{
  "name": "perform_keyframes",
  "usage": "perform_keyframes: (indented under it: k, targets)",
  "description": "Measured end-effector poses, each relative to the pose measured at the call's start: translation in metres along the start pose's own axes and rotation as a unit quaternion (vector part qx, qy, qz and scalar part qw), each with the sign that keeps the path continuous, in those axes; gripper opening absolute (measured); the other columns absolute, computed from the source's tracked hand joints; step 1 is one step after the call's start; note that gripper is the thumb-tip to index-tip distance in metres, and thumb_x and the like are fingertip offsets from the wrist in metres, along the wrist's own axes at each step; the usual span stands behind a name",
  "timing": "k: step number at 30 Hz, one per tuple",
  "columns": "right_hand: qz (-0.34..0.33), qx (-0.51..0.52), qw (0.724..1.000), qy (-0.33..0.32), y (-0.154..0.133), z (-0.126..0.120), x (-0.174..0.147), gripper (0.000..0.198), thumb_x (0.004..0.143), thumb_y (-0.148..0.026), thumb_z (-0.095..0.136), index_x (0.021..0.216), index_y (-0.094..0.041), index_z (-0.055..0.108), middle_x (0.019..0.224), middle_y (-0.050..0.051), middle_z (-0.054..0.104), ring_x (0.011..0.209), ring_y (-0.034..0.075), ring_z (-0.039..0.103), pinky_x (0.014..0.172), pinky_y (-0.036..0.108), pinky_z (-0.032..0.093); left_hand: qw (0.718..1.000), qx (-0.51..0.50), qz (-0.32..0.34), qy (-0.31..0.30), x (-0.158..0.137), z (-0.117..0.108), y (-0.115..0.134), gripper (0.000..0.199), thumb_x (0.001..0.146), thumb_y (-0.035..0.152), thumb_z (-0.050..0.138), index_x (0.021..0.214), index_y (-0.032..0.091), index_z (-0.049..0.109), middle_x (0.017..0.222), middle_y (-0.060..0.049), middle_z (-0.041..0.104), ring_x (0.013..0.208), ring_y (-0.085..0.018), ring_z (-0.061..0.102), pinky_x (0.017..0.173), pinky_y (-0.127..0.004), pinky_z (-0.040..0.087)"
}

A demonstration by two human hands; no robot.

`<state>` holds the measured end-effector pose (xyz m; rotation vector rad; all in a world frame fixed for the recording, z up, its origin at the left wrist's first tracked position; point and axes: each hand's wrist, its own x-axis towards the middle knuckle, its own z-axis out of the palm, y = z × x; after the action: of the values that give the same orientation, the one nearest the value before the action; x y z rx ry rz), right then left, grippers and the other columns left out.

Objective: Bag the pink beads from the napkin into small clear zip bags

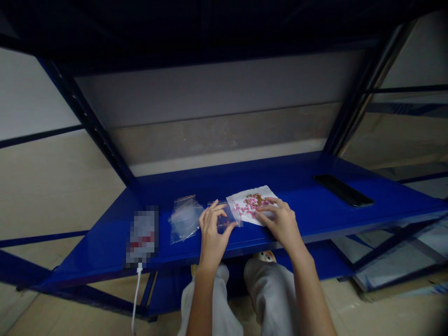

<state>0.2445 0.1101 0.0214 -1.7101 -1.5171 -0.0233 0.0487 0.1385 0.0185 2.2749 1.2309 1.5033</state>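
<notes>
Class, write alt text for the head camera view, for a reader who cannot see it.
A person's left hand holds a small clear plastic bag on a blue metal shelf, while the right hand rests on a white sheet scattered with small pink pieces. More clear bags lie to the left, and a dark flat object to the right.

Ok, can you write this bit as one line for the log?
left hand: holds small clear bag | right hand: fingers on white sheet by pink beads | spare bags: left, on blue shelf
</notes>
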Motion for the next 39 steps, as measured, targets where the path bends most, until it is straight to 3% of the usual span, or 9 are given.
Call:
perform_keyframes:
  k: [4, 8, 15, 22, 26, 31, 39]
  targets:
    - [-0.043, 0.122, 0.991, 0.037, -0.028, -0.008, 0.004, 0.017, 0.076, -0.036, 0.061, 0.082, -0.023, 0.071, 0.107, 0.009, 0.059, 0.100, 0.024, 0.055, 0.086, 0.041, 0.043, 1.000, 0.001, -0.017, 0.005, -0.002, 0.002, -0.003, 0.041, 0.070, 0.024, 0.069, 0.105, 0.023, 0.047, 0.111, -0.007, 0.060, 0.115, -0.025, 0.048, 0.095, -0.045, 0.033]
    - [-0.079, 0.200, 0.976, 0.023, -0.053, -0.007, 0.002, 0.013, 0.077, -0.030, 0.062, 0.084, -0.024, 0.071, 0.114, 0.007, 0.055, 0.105, 0.023, 0.052, 0.090, 0.039, 0.043, 1.000, 0.023, -0.006, -0.011, -0.002, 0.002, -0.004, 0.055, 0.070, 0.023, 0.068, 0.119, 0.026, 0.044, 0.118, -0.007, 0.057, 0.116, -0.025, 0.047, 0.097, -0.044, 0.033]
    - [-0.094, 0.184, 0.979, 0.004, -0.055, 0.007, 0.000, 0.012, 0.077, -0.026, 0.062, 0.085, -0.025, 0.071, 0.116, 0.007, 0.054, 0.108, 0.023, 0.050, 0.093, 0.041, 0.041, 1.000, 0.022, -0.006, -0.016, -0.001, -0.001, -0.003, 0.049, 0.074, 0.023, 0.065, 0.118, 0.026, 0.047, 0.119, -0.006, 0.057, 0.116, -0.023, 0.046, 0.097, -0.042, 0.033]
    - [-0.090, 0.224, 0.970, -0.020, -0.055, -0.002, 0.003, 0.020, 0.084, -0.024, 0.053, 0.097, -0.024, 0.068, 0.120, 0.007, 0.053, 0.102, 0.019, 0.054, 0.090, 0.036, 0.043, 1.000, 0.014, -0.018, 0.006, -0.001, -0.001, -0.002, 0.045, 0.072, 0.026, 0.066, 0.114, 0.025, 0.050, 0.119, -0.007, 0.057, 0.114, -0.023, 0.049, 0.096, -0.042, 0.034]
    - [-0.058, 0.183, 0.981, 0.022, -0.034, -0.003, 0.005, 0.018, 0.081, -0.026, 0.057, 0.092, -0.021, 0.070, 0.107, 0.009, 0.060, 0.097, 0.022, 0.058, 0.088, 0.037, 0.045, 0.999, 0.006, -0.024, 0.025, -0.001, -0.001, -0.004, 0.043, 0.072, 0.026, 0.066, 0.113, 0.023, 0.051, 0.118, -0.008, 0.057, 0.112, -0.024, 0.050, 0.096, -0.044, 0.034]
    - [-0.025, 0.049, 0.998, -0.025, -0.002, -0.003, 0.001, 0.014, 0.074, -0.031, 0.065, 0.084, -0.026, 0.072, 0.104, 0.007, 0.064, 0.098, 0.026, 0.058, 0.085, 0.041, 0.045, 0.999, 0.008, -0.018, 0.036, -0.001, -0.001, -0.004, 0.042, 0.071, 0.025, 0.067, 0.111, 0.024, 0.052, 0.117, -0.009, 0.057, 0.111, -0.025, 0.051, 0.095, -0.046, 0.034]
    - [0.009, -0.040, 0.998, -0.052, -0.002, -0.002, -0.002, 0.008, 0.069, -0.034, 0.068, 0.070, -0.027, 0.073, 0.104, 0.005, 0.066, 0.101, 0.028, 0.057, 0.085, 0.043, 0.042, 0.999, 0.011, -0.005, 0.037, 0.000, -0.001, -0.003, 0.040, 0.072, 0.024, 0.066, 0.109, 0.023, 0.051, 0.115, -0.009, 0.058, 0.111, -0.024, 0.052, 0.095, -0.044, 0.034]
